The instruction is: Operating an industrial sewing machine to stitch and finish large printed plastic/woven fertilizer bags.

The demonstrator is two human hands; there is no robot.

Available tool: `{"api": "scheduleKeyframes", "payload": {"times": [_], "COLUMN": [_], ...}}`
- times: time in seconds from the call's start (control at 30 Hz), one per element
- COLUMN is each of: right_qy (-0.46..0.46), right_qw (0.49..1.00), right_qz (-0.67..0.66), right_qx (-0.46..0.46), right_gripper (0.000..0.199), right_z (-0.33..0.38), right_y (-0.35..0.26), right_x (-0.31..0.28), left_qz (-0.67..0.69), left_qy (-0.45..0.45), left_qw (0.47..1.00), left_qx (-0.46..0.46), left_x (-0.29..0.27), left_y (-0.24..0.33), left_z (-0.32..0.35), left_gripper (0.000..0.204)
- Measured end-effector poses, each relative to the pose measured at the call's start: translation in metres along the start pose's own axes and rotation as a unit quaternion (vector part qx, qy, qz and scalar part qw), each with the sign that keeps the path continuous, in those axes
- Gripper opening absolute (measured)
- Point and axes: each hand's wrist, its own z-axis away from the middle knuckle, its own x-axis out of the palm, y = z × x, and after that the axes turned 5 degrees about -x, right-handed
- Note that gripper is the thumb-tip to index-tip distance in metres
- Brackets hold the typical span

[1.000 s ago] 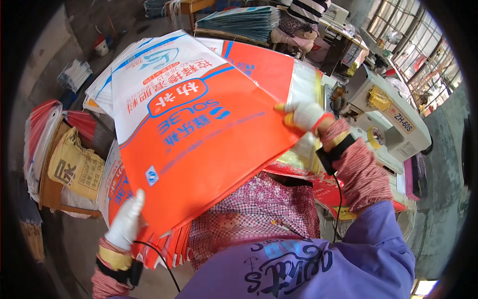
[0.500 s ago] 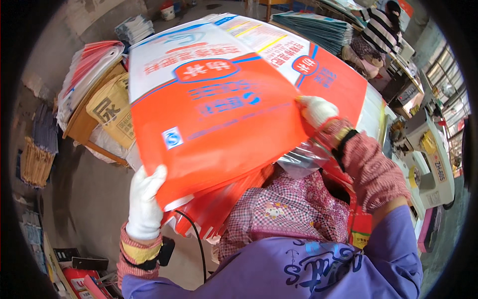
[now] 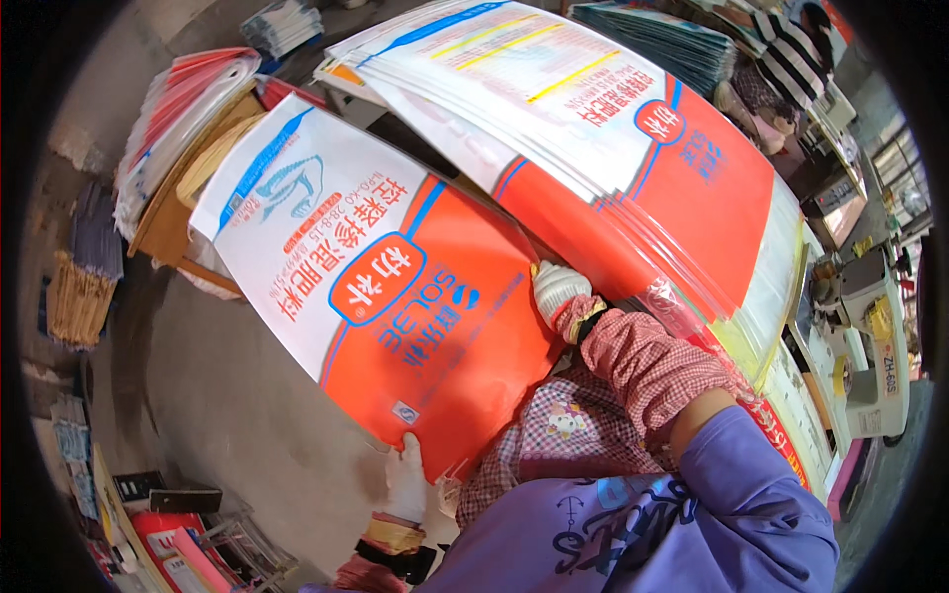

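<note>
I hold a large orange and white woven sack (image 3: 395,296) flat in front of me, its printed face up. My left hand (image 3: 405,479), in a white glove, grips the sack's near bottom corner. My right hand (image 3: 559,289), also gloved, grips the sack's right edge where it meets a thick stack of the same sacks (image 3: 633,148) lying on the table to my right. I wear a pink checked sleeve cover and apron over a purple top.
A sewing machine (image 3: 870,336) stands at the right edge. Bundles of sacks (image 3: 168,128) lie over a wooden stand at the left. Another person in a striped top (image 3: 781,59) sits at the back right. Grey concrete floor (image 3: 198,395) lies below; small items (image 3: 168,514) sit bottom left.
The sack has swung down and to the left off the stack, now lying lower in front of me. My left hand slid to its bottom corner, my right hand moved left to its edge.
</note>
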Motion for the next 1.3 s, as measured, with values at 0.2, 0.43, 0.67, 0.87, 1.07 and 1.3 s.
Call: {"api": "scheduleKeyframes", "payload": {"times": [0.2,0.43,0.67,0.87,1.07,1.3], "right_qy": [0.237,0.084,0.027,0.034,0.000,0.088], "right_qw": [0.942,0.983,0.995,0.966,0.951,0.923], "right_qz": [0.237,0.157,-0.068,-0.238,-0.308,-0.362], "right_qx": [0.003,0.035,0.062,0.093,0.030,-0.102], "right_gripper": [0.030,0.026,0.024,0.022,0.021,0.019], "right_z": [0.013,0.000,0.016,0.053,0.145,0.199], "right_y": [0.032,0.024,0.039,0.065,0.086,0.200], "right_x": [0.093,0.114,0.072,0.031,-0.043,-0.163], "left_qz": [-0.426,-0.800,-0.546,-0.495,-0.468,-0.469], "left_qy": [-0.015,-0.128,-0.511,-0.550,-0.243,-0.300], "left_qw": [0.904,0.571,0.663,0.568,0.487,0.535], "left_qx": [0.025,0.136,0.034,0.361,0.697,0.635], "left_x": [0.007,0.031,0.128,0.342,0.513,0.557], "left_y": [-0.039,0.056,0.304,0.347,0.260,0.263], "left_z": [-0.043,-0.078,0.009,0.107,0.121,0.078], "left_gripper": [0.053,0.043,0.022,0.018,0.038,0.034]}}
